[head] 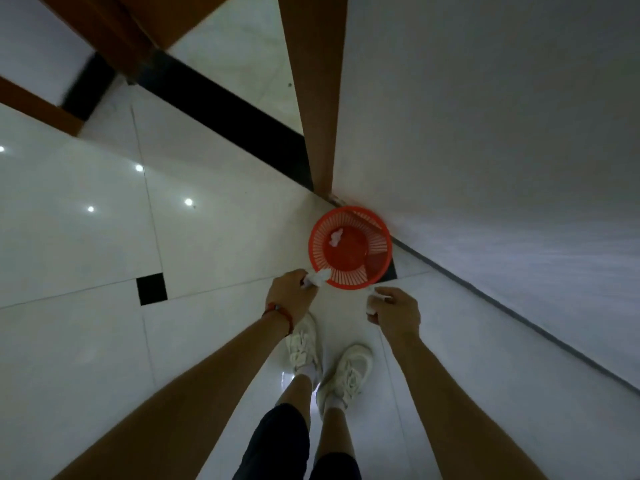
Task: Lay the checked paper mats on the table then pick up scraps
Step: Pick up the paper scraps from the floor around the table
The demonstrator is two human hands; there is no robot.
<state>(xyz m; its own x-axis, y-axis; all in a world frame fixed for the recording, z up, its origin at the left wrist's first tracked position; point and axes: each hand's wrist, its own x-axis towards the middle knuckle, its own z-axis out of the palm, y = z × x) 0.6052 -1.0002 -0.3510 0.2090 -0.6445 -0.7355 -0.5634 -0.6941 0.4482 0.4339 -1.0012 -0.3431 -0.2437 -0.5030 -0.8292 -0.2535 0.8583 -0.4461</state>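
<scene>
I look straight down at a red slatted waste basket [375, 273] standing on the floor against a white wall. One white paper scrap [336, 237] lies inside it. My left hand [289, 294] grips a crumpled white scrap [319, 277] whose end reaches over the basket's near rim. My right hand [394, 311] holds another white scrap [374, 299] just outside the rim at its near right. Both arms are stretched down in front of me.
Glossy white floor tiles [86, 237] with a small black inset [151, 288] spread to the left. A brown door frame [318, 98] and a black threshold strip [225, 109] lie beyond the basket. A white wall [502, 133] stands on the right. My white shoes [329, 362] stand below my hands.
</scene>
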